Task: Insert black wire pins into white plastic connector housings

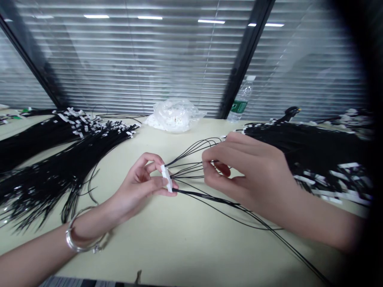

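Between the thumb and fingers of my left hand (146,179) is a white plastic connector (166,178), held upright above the table. Several thin black wires (191,193) come out of its right side and fan out; a thicker group runs down to the lower right. My right hand (245,167) is to the right of the connector, thumb and forefinger pinched together among the upper wires. A wire seems to pass into that pinch, though the fingertips partly hide it. A silver bracelet (78,235) circles my left wrist.
Bundles of black wires with white connectors (68,159) lie on the left. Another wire pile (308,151) covers the right side. Against the blinds (143,59) stand a clear bag of small white parts (176,115) and a water bottle (241,99). The table's front edge (119,282) shows below.
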Available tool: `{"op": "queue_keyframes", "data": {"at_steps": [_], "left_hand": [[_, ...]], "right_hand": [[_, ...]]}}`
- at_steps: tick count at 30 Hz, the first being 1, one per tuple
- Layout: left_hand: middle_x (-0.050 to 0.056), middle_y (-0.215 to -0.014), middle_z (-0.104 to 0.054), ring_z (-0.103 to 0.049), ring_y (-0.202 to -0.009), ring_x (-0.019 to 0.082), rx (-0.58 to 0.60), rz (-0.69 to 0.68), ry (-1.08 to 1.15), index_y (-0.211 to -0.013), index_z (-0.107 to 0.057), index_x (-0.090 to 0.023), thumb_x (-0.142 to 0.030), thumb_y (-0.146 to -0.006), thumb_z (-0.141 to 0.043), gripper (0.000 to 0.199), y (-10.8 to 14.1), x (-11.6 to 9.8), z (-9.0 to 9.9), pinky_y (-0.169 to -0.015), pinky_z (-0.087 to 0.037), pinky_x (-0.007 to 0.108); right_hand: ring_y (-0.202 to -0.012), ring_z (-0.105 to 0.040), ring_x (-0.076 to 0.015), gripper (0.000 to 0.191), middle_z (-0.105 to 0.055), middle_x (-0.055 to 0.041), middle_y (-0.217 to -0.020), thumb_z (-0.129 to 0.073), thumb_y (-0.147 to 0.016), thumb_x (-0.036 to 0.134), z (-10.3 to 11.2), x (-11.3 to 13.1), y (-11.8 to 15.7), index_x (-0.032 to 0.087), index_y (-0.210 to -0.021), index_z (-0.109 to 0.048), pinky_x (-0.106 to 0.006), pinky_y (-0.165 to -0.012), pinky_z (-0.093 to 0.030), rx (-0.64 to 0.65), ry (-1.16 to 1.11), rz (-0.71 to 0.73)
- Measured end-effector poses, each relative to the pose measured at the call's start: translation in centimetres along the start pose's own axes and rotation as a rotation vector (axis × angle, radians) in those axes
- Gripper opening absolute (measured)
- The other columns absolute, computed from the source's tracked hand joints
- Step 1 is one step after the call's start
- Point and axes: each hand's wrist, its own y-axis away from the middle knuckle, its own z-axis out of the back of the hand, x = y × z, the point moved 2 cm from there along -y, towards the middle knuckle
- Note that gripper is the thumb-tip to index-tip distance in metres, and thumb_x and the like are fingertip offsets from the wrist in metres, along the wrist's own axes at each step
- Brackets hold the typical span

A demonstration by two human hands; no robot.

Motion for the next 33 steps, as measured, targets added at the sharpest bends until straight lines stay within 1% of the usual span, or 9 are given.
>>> {"op": "queue_keyframes", "data": {"at_steps": [16, 28, 33], "left_hand": [[-0.003, -0.08, -0.06, -0.067, -0.076, 0.018, -0.007, 0.007, 0.011, -0.089, -0.044, -0.022, -0.006, -0.077, -0.059, 0.026, -0.04, -0.1, -0.11, -0.068, -0.058, 0.036], [-0.004, -0.079, -0.058, -0.067, -0.076, 0.018, -0.008, 0.008, 0.004, -0.089, -0.044, -0.022, -0.006, -0.077, -0.059, 0.025, 0.08, -0.16, -0.14, -0.068, -0.058, 0.035], [-0.004, -0.08, -0.058, -0.067, -0.077, 0.019, -0.006, 0.019, -0.009, -0.089, -0.044, -0.022, -0.007, -0.077, -0.059, 0.024, 0.03, -0.23, -0.22, -0.068, -0.057, 0.036]], "right_hand": [[-0.056, -0.035, -0.0088, 0.014, -0.047, 0.0016, -0.053, -0.052, -0.077, 0.012, 0.03, 0.02, -0.06, 0.015, -0.064, -0.056, -0.023, -0.052, -0.028, 0.011, 0.024, 0.006], [-0.056, -0.034, -0.0084, 0.012, -0.046, 0.0019, -0.053, -0.053, -0.076, 0.011, -0.03, -0.02, 0.0, 0.014, -0.065, -0.057, -0.022, -0.052, -0.028, -0.007, 0.015, 0.008], [-0.056, -0.034, -0.0084, 0.013, -0.046, 0.0021, -0.054, -0.052, -0.076, 0.011, 0.02, -0.11, 0.06, 0.015, -0.065, -0.056, -0.023, -0.054, -0.028, 0.008, 0.021, 0.007]]}}
